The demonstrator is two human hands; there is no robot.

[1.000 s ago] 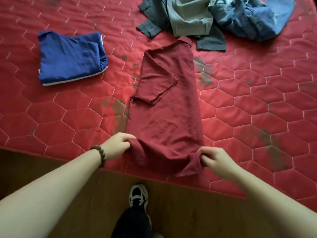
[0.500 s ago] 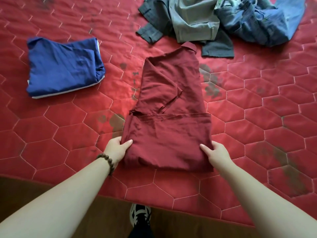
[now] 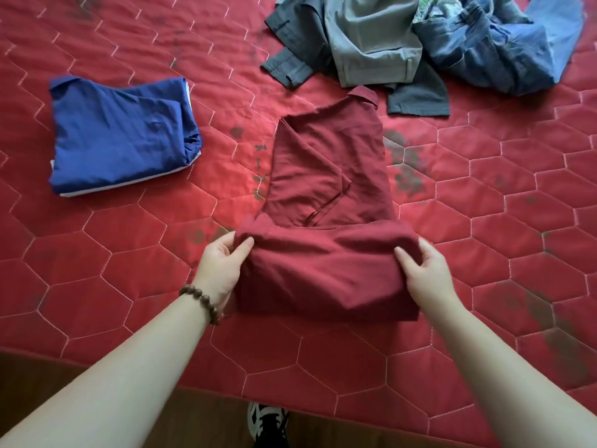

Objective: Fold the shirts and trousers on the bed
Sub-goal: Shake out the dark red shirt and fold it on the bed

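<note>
Mid-fold: left hand and right hand each grip the doubled lower part of the dark red cotton shirt; next, likely carrying it forward beyond the fingertips toward the collar.

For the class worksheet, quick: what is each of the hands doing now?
Left hand: grips the red shirt.
Right hand: grips the same shirt.

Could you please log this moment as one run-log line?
step: folding red shirt | left hand: holds fold's left edge | right hand: holds right edge | done: blue shirt | waiting: clothes pile
</note>
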